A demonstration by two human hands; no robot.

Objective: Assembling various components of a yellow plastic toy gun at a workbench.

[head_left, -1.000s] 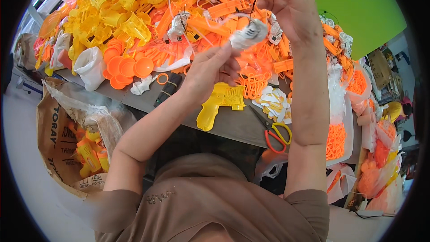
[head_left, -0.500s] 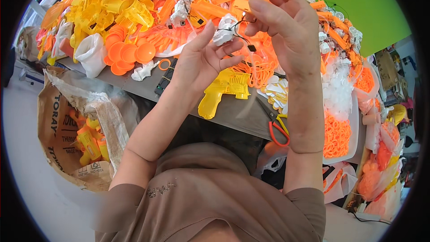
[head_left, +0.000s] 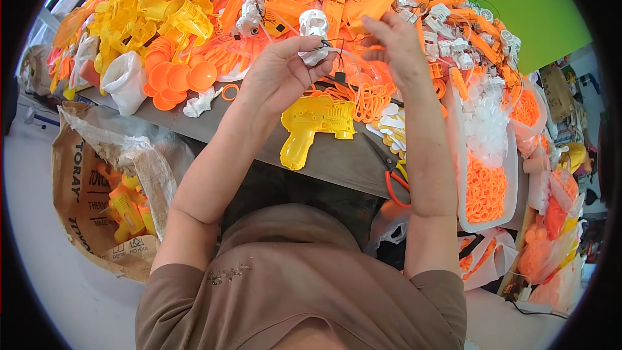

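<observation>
Over the table's near edge, the thumb and fingers of my left hand (head_left: 285,68) pinch a white plastic mechanism (head_left: 313,26) by its lower end, where thin dark wires and a clear tube hang. To its right, my right hand (head_left: 398,48) has its fingers closed at the lower end of an orange box-shaped housing (head_left: 374,10); the grip is partly hidden. Wires run between the two hands, with a small black part dangling. Below them lies a yellow translucent toy-gun half shell (head_left: 311,128). Cutters with red and yellow handles (head_left: 394,181) rest beside my right forearm.
Yellow shells (head_left: 168,0) and orange parts heap across the back. Orange cups (head_left: 175,78) and a white bag (head_left: 124,81) stand left. A white tray (head_left: 508,201) of orange rings is at right. A paper sack (head_left: 71,175) with yellow toy guns stands lower left.
My left fingers have closed on the white mechanism, which now stands more upright. My right hand and the orange housing have dropped lower, away from the camera toward the pile.
</observation>
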